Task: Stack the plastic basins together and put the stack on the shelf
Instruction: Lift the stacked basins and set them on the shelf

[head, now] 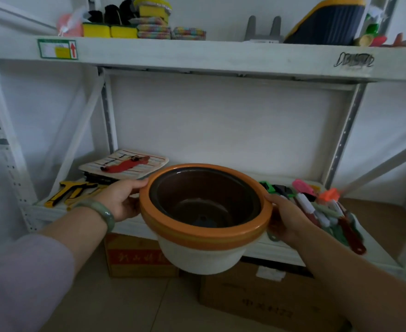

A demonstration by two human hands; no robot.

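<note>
I hold a stack of nested plastic basins (204,238) in the air in front of the white shelf (130,227). The stack has a white outer wall, orange rims and a dark brown inside. My left hand (123,200) grips the rim on the left side, thumb over the edge. On the right side my right hand (285,219) holds the rim and wall. The stack hangs level with the lower shelf board, in front of its bare middle stretch.
On the lower board lie a flat printed mat (124,162) and yellow-black tools (70,191) at left, and a heap of coloured brushes (321,209) at right. Cardboard boxes (135,257) stand on the floor below. The upper board (197,56) carries sponges and a blue basket.
</note>
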